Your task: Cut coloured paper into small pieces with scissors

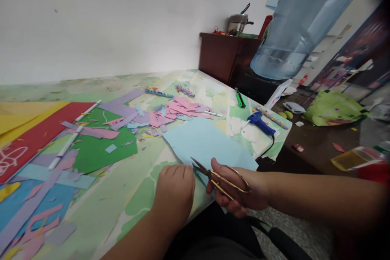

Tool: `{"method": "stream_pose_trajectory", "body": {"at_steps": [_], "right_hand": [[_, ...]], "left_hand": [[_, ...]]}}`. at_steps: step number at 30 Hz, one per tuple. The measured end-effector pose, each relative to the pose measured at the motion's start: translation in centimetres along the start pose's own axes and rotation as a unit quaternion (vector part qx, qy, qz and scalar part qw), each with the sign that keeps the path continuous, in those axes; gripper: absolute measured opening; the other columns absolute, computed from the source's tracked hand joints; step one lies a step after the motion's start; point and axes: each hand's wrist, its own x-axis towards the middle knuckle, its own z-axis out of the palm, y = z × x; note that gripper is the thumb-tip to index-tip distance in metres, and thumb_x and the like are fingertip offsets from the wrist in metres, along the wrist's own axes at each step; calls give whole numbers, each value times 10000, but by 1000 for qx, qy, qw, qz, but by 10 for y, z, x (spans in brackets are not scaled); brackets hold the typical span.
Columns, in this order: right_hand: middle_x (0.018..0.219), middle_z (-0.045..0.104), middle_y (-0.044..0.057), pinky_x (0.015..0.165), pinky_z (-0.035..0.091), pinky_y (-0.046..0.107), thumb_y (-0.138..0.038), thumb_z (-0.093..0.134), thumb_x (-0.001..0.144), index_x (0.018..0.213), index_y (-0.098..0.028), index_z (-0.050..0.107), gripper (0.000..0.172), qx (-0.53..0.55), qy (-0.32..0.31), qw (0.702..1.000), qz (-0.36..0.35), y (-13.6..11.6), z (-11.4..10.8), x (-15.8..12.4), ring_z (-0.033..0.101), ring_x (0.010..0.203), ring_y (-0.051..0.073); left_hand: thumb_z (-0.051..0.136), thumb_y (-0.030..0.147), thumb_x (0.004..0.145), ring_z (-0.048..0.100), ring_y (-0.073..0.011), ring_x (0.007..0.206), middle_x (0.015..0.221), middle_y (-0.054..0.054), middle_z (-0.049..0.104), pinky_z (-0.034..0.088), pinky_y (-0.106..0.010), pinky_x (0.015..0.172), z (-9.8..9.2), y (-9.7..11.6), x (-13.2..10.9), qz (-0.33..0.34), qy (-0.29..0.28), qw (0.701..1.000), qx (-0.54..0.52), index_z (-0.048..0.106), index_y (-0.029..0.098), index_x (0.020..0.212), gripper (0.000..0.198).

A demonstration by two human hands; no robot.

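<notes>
My right hand (233, 191) holds a pair of scissors (213, 176) with gold-coloured handles. Their dark blades are slightly parted and point left, over the near edge of a light blue sheet of paper (210, 138). Close to the blade tips, my left hand (175, 187) is closed, knuckles up, beside the sheet's left edge. Its thumb and whatever lies inside the fingers are hidden. The sheet lies on the table at a slant, its near corner partly covered by my right hand and the scissors.
Pink and purple paper scraps (179, 109) lie behind the sheet. A blue glue gun (261, 122) and a green utility knife (240, 98) are at the right. Green paper (106, 142), red paper (61, 126) and a white stick (65, 148) lie left. A water bottle (292, 28) stands beyond the table.
</notes>
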Motion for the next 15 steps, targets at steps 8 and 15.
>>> {"method": "stream_pose_trajectory", "body": {"at_steps": [8, 15], "right_hand": [[404, 434, -38, 282, 333, 170, -678, 176, 668, 686, -142, 454, 604, -68, 39, 995, -58, 2, 2, 25, 391, 287, 62], [318, 434, 3, 276, 356, 194, -684, 192, 653, 461, -113, 460, 660, -117, 61, 988, -79, -5, 7, 27, 415, 254, 82]], "left_hand": [[426, 125, 694, 504, -197, 626, 621, -60, 565, 360, -336, 588, -3, 3, 1, 13, -6, 1000, 2, 547, 155, 632, 138], [433, 117, 695, 529, -213, 711, 758, -95, 603, 396, -366, 651, 1, 2, -5, 36, 11, 999, -15, 561, 136, 753, 142]]}}
